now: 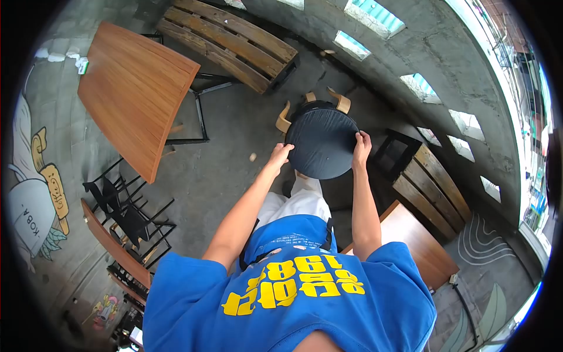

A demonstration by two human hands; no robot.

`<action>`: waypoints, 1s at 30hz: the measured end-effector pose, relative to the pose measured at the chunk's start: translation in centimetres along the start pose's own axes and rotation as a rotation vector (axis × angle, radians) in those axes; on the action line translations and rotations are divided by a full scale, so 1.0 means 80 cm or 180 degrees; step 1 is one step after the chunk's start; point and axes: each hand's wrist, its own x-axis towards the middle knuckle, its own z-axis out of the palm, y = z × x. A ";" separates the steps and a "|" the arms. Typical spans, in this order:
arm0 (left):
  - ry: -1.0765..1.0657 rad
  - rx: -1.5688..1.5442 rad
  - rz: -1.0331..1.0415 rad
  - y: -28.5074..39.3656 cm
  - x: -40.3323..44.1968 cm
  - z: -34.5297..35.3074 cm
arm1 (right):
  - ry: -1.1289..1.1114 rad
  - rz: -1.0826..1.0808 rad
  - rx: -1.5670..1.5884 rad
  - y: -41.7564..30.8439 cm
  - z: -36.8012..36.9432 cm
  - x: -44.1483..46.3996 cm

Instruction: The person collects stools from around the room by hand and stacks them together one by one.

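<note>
A round stool with a black seat (322,141) and curved pale wooden legs is held out in front of my body. My left hand (281,155) grips the seat's left rim. On the opposite rim, my right hand (362,146) is closed around the edge. Three leg ends show beyond the far side of the seat, and another dark round edge peeks out behind it; whether a second stool is stacked there I cannot tell. Below the seat, my white trousers and part of a shoe show on the grey floor.
A wooden table (138,88) stands at upper left, a slatted bench (229,38) behind it. Another slatted bench (431,188) and a second table (410,240) are at right. Black chairs (123,205) stand at left. A concrete wall (410,47) with openings runs along the right.
</note>
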 end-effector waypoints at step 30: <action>-0.0133 -0.0131 0.0220 -0.048 0.168 0.007 | -0.0367 -0.0045 -0.2956 0.137 0.060 0.121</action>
